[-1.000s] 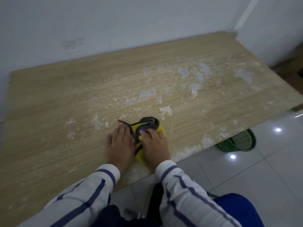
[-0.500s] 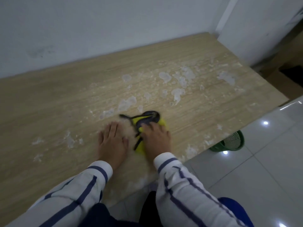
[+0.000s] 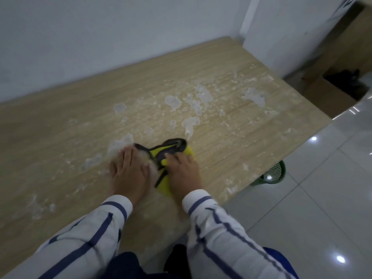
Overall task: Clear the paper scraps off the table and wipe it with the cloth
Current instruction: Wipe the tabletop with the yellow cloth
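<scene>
A long wood-grain worktop [image 3: 60, 137] runs along a white wall, its right half littered with white paper scraps [image 3: 193, 101], some near the front edge. Beyond that edge, a green mesh basket [image 3: 271, 175] stands on the tiled floor. The left hand [image 3: 128, 172] lies flat, palm down, fingers extended, gripping nothing, with scraps at its fingertips. Just beside it, the right hand [image 3: 184, 174] presses flat on a yellow cloth with black trim [image 3: 171, 153], its grip open, fingers spread over the fabric
</scene>
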